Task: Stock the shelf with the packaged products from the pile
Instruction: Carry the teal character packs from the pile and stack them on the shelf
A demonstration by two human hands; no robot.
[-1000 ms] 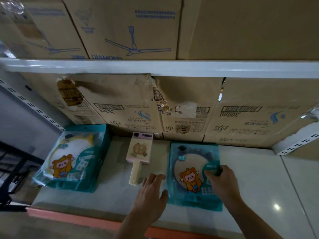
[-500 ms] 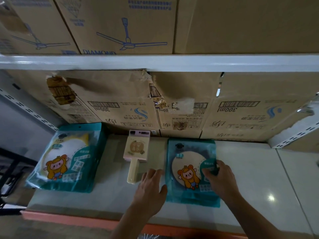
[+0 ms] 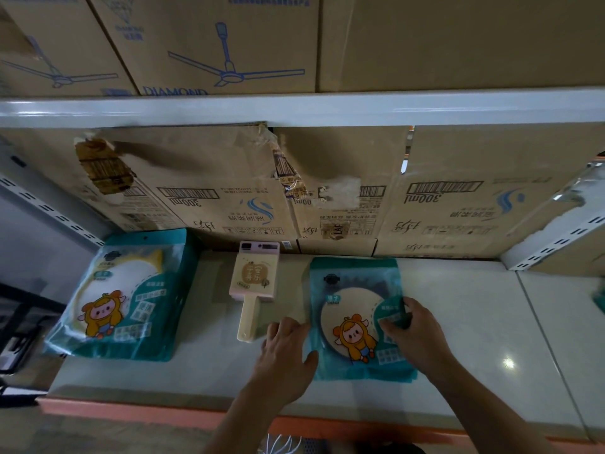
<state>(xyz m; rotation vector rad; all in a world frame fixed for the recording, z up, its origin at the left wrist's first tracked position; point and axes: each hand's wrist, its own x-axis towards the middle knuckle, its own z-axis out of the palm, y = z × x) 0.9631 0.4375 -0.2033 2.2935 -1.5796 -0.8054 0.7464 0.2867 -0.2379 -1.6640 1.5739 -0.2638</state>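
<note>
Teal mirror packet (image 3: pixel 355 316) lies flat on the shelf (image 3: pixel 474 322), lower centre of frame. Right hand (image 3: pixel 415 335) pinches its right edge; left hand (image 3: pixel 284 352) lies flat, fingers straight, at the left edge. Likely light, slick film, breakable disc inside — hold by the side edges. Long axis vertical in frame, hang-hole end uppermost.
</note>
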